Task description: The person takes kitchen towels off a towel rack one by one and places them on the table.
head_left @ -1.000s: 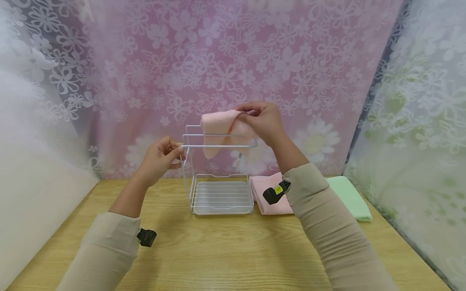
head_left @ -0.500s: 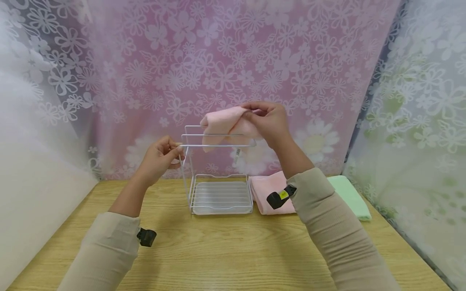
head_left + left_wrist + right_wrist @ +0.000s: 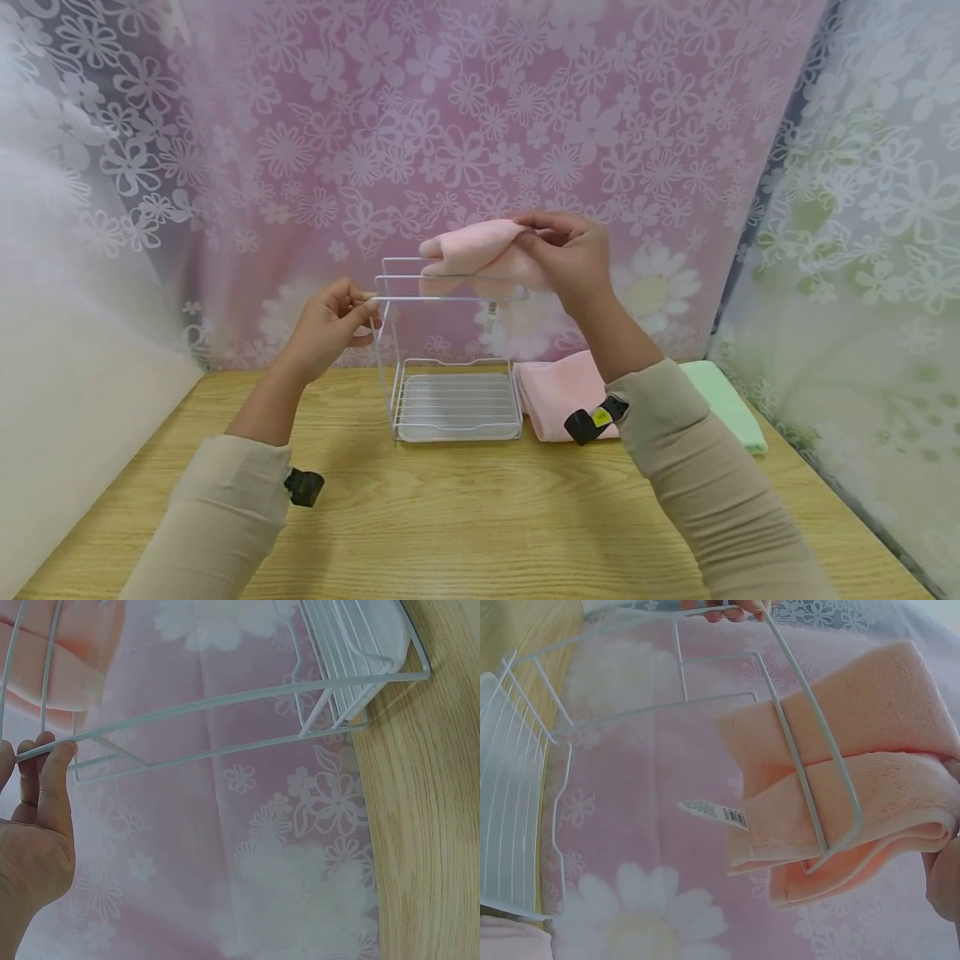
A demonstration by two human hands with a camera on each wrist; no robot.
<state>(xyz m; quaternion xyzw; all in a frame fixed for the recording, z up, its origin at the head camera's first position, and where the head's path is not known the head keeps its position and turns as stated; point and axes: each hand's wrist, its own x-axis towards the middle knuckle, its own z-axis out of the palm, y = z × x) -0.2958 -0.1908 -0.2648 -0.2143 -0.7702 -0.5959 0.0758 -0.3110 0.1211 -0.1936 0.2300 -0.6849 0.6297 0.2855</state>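
Observation:
A white wire rack (image 3: 450, 298) stands on the table, with horizontal bars at the top and a slatted base over a pale tray (image 3: 457, 408). My left hand (image 3: 327, 325) pinches the rack's upper left corner between thumb and fingers; the left wrist view shows its fingertips on the wire (image 3: 225, 700). Up at the bars, my right hand (image 3: 570, 257) pinches a folded pink towel (image 3: 480, 247) by its right end. The towel (image 3: 855, 720) is at the rear bars, partly seen through them, and a white label (image 3: 712, 813) dangles from it.
Right of the rack lies another folded pink towel (image 3: 558, 392), partly behind my right forearm. Farther right is a folded green towel (image 3: 723, 404). A pink floral curtain (image 3: 465, 125) hangs behind the wooden table (image 3: 450, 517), with pale sheets at both sides.
My right hand has moved a little to the right, drawing the pink towel up and rightward; its hanging lower edge is higher. The left hand keeps its place on the rack.

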